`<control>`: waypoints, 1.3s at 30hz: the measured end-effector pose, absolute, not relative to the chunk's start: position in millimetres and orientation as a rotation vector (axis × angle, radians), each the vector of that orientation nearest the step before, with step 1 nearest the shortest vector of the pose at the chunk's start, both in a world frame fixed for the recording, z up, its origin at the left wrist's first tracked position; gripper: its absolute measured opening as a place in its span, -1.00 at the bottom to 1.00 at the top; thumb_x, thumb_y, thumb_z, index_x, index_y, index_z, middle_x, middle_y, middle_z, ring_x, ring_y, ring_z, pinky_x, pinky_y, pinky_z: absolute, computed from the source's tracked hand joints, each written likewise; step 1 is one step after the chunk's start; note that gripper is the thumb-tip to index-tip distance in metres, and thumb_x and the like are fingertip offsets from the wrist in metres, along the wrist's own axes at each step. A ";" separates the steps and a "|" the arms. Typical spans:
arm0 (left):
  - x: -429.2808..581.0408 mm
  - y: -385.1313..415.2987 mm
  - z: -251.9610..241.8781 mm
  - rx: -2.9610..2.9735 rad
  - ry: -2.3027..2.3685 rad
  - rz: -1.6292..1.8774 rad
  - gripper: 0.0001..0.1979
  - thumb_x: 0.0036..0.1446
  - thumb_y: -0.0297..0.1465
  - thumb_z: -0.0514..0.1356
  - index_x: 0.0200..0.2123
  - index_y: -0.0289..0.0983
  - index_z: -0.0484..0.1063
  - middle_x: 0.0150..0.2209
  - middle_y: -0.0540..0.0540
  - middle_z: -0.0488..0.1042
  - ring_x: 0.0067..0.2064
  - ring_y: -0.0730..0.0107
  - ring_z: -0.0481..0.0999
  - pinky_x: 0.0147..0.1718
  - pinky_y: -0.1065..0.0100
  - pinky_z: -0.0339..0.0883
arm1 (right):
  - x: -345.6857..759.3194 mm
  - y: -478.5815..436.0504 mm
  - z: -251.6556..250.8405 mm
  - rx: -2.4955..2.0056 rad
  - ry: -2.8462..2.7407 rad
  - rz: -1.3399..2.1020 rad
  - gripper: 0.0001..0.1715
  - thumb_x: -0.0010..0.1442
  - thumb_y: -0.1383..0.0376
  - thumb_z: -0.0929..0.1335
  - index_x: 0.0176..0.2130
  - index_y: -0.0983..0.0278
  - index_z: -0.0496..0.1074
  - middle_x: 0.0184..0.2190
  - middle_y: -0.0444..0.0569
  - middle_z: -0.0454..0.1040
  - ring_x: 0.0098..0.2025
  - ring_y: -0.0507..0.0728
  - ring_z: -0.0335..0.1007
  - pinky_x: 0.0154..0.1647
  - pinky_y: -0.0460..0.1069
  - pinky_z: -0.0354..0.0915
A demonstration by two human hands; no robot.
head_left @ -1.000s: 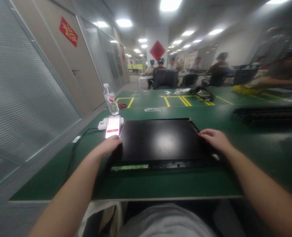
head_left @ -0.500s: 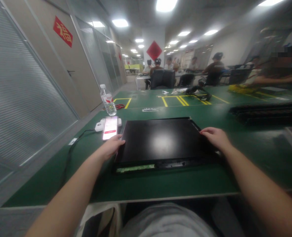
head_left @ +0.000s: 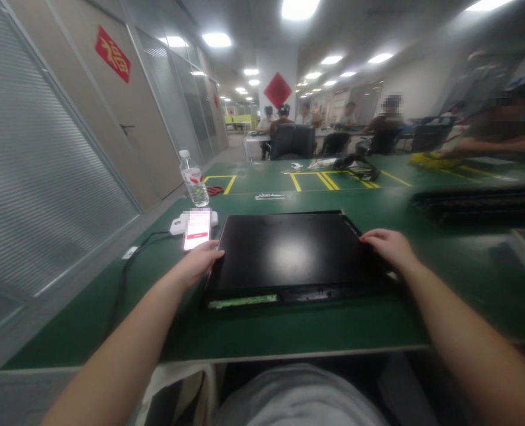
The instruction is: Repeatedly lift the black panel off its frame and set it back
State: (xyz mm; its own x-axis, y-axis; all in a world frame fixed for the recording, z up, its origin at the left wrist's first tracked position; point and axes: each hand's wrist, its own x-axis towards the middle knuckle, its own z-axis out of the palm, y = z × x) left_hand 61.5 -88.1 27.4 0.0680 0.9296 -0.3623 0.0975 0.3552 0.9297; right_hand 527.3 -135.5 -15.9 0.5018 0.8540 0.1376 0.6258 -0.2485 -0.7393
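Observation:
A black display panel (head_left: 284, 251) lies face up on the green table (head_left: 306, 334), reflecting a ceiling light. Along its near edge runs a dark strip with a green circuit board (head_left: 243, 302) showing at the left. My left hand (head_left: 200, 260) grips the panel's left edge, thumb on top and the other fingers partly hidden at the side. At the right edge, my right hand (head_left: 390, 245) pinches the rim between thumb and fingers. A lit phone (head_left: 197, 229) rests just beyond my left hand, by a white power strip (head_left: 177, 225).
A water bottle (head_left: 194, 180) stands at the back left, near red-handled scissors (head_left: 215, 190). Long black parts (head_left: 479, 204) lie to the right. A dark cable bundle (head_left: 357, 165) sits at the far edge. Another person (head_left: 502, 127) works at the far right.

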 end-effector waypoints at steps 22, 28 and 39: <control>70.7 -92.0 30.5 0.894 1.234 0.943 -0.50 0.11 -0.66 0.14 0.14 -0.34 0.42 -0.32 -0.15 0.67 -0.38 0.20 0.68 -0.42 0.27 0.56 | 525.5 -138.0 -14.4 -1.970 -1.273 0.260 -0.75 -0.02 0.15 0.38 -0.39 0.18 0.63 -0.39 -0.02 0.62 -0.30 0.21 0.52 -0.18 0.08 0.35; 74.3 -93.8 30.0 0.953 1.326 0.916 -0.54 0.15 -0.66 0.11 0.12 -0.33 0.42 -0.34 -0.15 0.66 -0.39 0.22 0.68 -0.44 0.31 0.56 | 522.2 -139.3 -10.7 -2.036 -1.394 0.184 -0.78 0.02 0.19 0.37 -0.40 0.16 0.63 -0.39 -0.05 0.62 -0.30 0.19 0.51 -0.21 0.04 0.33; 70.4 -92.4 28.3 1.138 1.476 0.931 -0.60 0.17 -0.59 0.24 0.10 -0.38 0.44 -0.29 -0.19 0.67 -0.24 0.18 0.69 -0.26 0.29 0.55 | 525.2 -138.1 -13.3 -1.993 -1.330 0.244 -0.79 -0.01 0.17 0.39 -0.43 0.16 0.63 -0.38 -0.04 0.63 -0.28 0.20 0.52 -0.20 0.05 0.35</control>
